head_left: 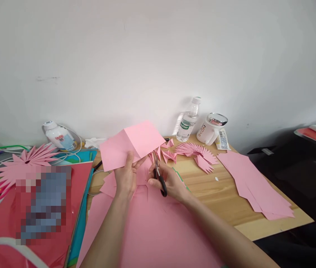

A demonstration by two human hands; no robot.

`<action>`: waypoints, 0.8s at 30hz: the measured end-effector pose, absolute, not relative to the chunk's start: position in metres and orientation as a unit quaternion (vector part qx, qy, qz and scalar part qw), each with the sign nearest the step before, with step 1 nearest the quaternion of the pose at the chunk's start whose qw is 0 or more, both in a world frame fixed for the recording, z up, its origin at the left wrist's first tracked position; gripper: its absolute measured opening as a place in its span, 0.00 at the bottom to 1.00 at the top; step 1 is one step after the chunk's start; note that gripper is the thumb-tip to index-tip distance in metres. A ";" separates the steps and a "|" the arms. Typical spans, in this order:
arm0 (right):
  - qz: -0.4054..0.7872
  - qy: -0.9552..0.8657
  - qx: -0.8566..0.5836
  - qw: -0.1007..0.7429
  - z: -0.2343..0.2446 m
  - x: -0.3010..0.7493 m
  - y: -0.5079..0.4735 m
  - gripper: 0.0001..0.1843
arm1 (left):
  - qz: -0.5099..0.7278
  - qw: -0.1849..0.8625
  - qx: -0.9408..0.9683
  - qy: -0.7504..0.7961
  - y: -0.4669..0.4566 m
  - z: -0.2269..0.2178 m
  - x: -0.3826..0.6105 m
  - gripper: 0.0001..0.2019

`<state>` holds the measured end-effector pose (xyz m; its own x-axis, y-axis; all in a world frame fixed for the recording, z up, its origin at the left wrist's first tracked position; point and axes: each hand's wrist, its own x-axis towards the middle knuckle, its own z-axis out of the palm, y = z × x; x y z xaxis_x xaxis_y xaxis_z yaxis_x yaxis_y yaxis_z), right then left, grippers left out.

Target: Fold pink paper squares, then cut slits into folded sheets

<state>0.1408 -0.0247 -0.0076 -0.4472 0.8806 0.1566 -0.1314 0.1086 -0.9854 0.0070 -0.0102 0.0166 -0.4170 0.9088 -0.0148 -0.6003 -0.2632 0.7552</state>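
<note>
Head view looks down on a wooden counter (219,193) that stands against a white wall. At the far left a pink paper flower (26,162) with many pointed petals lies partly over a red sheet (79,186). Behind them a white bottle (59,137) lies on its side among thin cables. More to the right, the left hand (126,176) is closed on the folded pink paper (132,143), with the thumb on the front side, and holds it raised above the counter. Just beside it, the right hand (169,182) is closed around the black handles of the scissors (159,178). The blades point up to the lower right edge of the paper, but I cannot tell if they touch it. Both hands are close together over a large pink sheet (158,230) that covers the near part of the counter. Further right lie small folded pink pieces (167,153) and a pink fan (199,152). Behind these a water bottle (188,120) stands upright near the wall, with a white cup (209,130) just beside it. A stack of cut pink paper (255,186) lies near the right edge.
</note>
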 end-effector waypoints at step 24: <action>0.651 -0.570 -0.306 0.396 -0.008 0.134 -0.032 0.25 | 0.717 0.398 0.245 0.518 -0.022 0.005 0.021 0.20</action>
